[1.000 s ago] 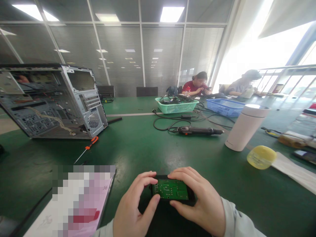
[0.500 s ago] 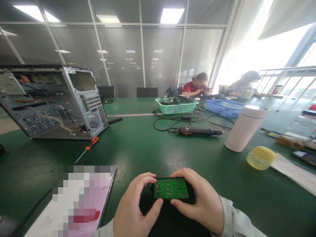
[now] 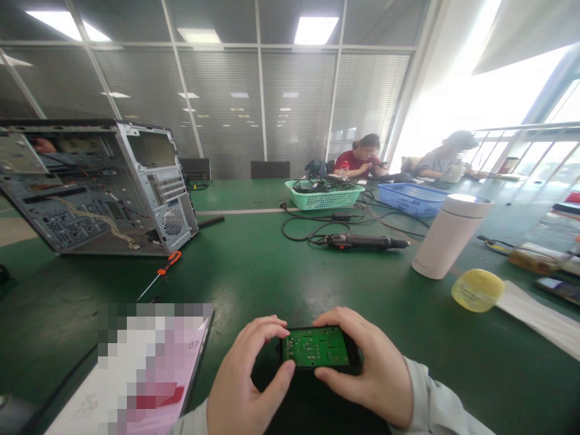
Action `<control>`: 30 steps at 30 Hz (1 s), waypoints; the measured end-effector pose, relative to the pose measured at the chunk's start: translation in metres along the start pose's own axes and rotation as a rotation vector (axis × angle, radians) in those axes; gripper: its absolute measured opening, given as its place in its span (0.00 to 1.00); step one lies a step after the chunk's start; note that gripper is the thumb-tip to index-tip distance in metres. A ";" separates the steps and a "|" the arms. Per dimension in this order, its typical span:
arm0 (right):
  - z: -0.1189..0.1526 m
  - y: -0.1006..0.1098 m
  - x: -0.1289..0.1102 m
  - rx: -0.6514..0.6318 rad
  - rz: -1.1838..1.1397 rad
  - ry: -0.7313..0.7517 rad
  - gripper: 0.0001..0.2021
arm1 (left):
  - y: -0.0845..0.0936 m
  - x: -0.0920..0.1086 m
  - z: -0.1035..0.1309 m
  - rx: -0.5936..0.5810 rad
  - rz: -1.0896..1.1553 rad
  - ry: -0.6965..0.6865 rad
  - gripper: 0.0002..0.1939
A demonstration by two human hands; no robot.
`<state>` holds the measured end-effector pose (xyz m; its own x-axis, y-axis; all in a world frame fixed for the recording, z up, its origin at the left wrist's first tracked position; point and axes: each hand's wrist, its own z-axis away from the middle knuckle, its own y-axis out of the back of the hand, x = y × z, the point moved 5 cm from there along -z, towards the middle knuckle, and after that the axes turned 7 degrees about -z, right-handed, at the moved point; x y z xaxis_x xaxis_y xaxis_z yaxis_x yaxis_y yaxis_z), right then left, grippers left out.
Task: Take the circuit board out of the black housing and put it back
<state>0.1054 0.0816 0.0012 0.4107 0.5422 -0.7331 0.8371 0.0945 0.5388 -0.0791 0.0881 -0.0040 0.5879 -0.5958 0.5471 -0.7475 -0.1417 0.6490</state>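
Note:
A green circuit board sits in a small black housing, its soldered face up, low in the middle of the view. My right hand grips the right end, fingers along the far edge and thumb on the near edge. At the left end, my left hand closes on the housing, with fingertips at the far corner and thumb at the near corner. The underside of the housing is hidden.
An open computer case stands at the left, an orange-handled screwdriver before it. Beyond my hands lie a corded electric screwdriver, a green basket and a blue basket. A pale tumbler stands right; a pink booklet lies left.
My left thumb has slid slightly left along the near edge of the housing. The board and my right hand have shifted very slightly right.

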 end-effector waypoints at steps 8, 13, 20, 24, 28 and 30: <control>-0.001 0.003 0.002 -0.031 -0.029 -0.039 0.15 | 0.002 0.000 -0.003 0.001 0.051 -0.001 0.09; -0.001 0.002 0.004 -0.052 -0.058 -0.028 0.18 | 0.001 -0.001 0.000 -0.005 0.072 -0.028 0.09; 0.000 0.000 0.004 -0.063 -0.074 -0.041 0.21 | 0.002 -0.001 0.002 -0.005 0.088 -0.013 0.10; 0.000 0.000 0.004 -0.059 -0.078 -0.048 0.22 | 0.003 0.000 0.001 0.016 0.115 -0.015 0.10; 0.000 -0.002 0.005 -0.075 -0.074 -0.047 0.27 | 0.003 0.001 0.000 0.015 0.144 -0.027 0.11; 0.000 -0.004 0.006 -0.080 -0.079 -0.035 0.27 | 0.004 0.001 0.001 0.016 0.158 -0.037 0.11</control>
<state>0.1047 0.0846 -0.0053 0.3585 0.5010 -0.7877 0.8362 0.2028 0.5095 -0.0814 0.0860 -0.0013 0.4508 -0.6403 0.6220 -0.8350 -0.0561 0.5474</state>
